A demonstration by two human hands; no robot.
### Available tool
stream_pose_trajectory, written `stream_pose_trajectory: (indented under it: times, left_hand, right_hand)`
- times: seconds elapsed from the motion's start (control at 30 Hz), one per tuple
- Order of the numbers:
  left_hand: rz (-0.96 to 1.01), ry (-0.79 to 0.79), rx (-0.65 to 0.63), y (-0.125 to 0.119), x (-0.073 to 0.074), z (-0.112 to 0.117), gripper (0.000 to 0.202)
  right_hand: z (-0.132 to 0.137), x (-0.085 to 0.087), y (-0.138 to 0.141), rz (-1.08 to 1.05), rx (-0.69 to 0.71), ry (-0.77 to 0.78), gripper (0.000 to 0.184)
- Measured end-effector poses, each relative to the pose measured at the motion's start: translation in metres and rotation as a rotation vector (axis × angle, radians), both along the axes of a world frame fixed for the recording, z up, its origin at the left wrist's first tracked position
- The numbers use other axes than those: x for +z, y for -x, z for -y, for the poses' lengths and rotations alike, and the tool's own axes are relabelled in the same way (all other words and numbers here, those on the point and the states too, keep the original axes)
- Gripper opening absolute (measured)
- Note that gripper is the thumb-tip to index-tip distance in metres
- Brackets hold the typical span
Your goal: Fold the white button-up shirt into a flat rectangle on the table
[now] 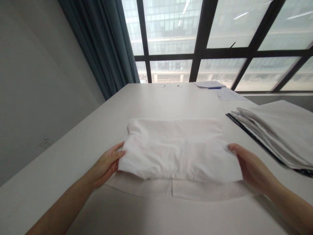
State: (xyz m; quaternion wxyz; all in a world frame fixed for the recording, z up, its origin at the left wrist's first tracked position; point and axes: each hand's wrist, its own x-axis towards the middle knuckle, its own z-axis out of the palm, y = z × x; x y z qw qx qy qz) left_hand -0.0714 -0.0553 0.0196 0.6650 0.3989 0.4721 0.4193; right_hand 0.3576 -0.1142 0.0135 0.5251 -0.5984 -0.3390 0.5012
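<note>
A white garment (171,153) lies folded over itself on the white table, its upper layer slightly lifted at the near edge. Below that layer a flat band of the same cloth shows, with a short slit near its middle. At the left side edge, my left hand (109,163) pinches the cloth between thumb and fingers. My right hand (251,168) grips the opposite side edge, thumb on top and its fingers mostly hidden behind the cloth.
To the right, a stack of folded white cloth (281,130) rests on a black-edged item (256,140). Papers (210,84) and a blue pen (214,87) lie at the table's far right. A blue curtain (102,42) and windows stand beyond the table (156,101).
</note>
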Motion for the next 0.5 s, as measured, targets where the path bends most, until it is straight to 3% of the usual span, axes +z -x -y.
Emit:
stream_pose_trajectory:
  times: [0.1, 0.3, 0.5]
  left_hand:
    - [-0.008, 0.025, -0.051, 0.002, 0.0, 0.0, 0.063]
    - [-0.091, 0.1, -0.074, 0.003, 0.003, 0.001, 0.054]
    - [-0.198, 0.112, -0.037, 0.004, 0.001, 0.002, 0.043]
  right_hand:
    - [0.0, 0.004, -0.007, 0.044, 0.034, 0.013, 0.037]
    - [0.005, 0.018, -0.019, 0.407, 0.159, -0.032, 0.039]
    - [0.001, 0.01, -0.019, 0.483, 0.3, 0.066, 0.047]
